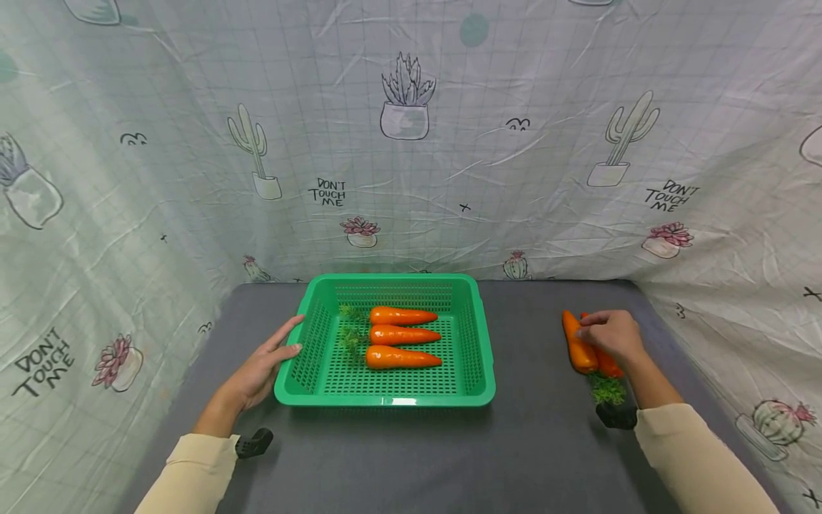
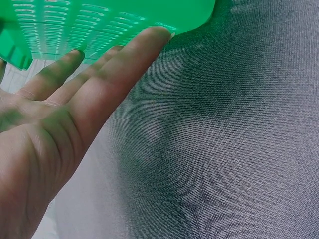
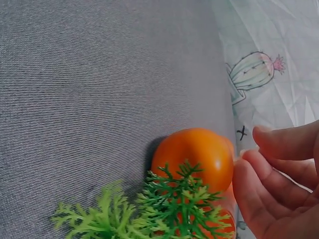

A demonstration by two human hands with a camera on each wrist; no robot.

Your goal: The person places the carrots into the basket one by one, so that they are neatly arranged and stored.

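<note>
A green plastic basket (image 1: 385, 401) with slotted walls stands on the table. Three orange carrots with feathery green tops lie in it, the middle carrot (image 1: 404, 335) between the other two. My left hand (image 1: 260, 371) touches the basket's left side, and its long fingers stretch straight along the slotted wall in the left wrist view. At the right, two more carrots lie side by side, the left carrot (image 1: 578, 346) partly beside a second carrot (image 1: 609, 363). My right hand (image 1: 613, 334) is over them, fingers loosely bent, fingertips right at the orange surface. Green leaves (image 3: 184, 204) spread below the carrot's round end (image 3: 199, 154).
Grey cloth covers the table (image 1: 411, 457). A pale curtain (image 1: 475, 171) printed with potted cacti hangs behind it and along both sides. Black wrist devices sit at both sleeves, such as the left device (image 1: 254, 443).
</note>
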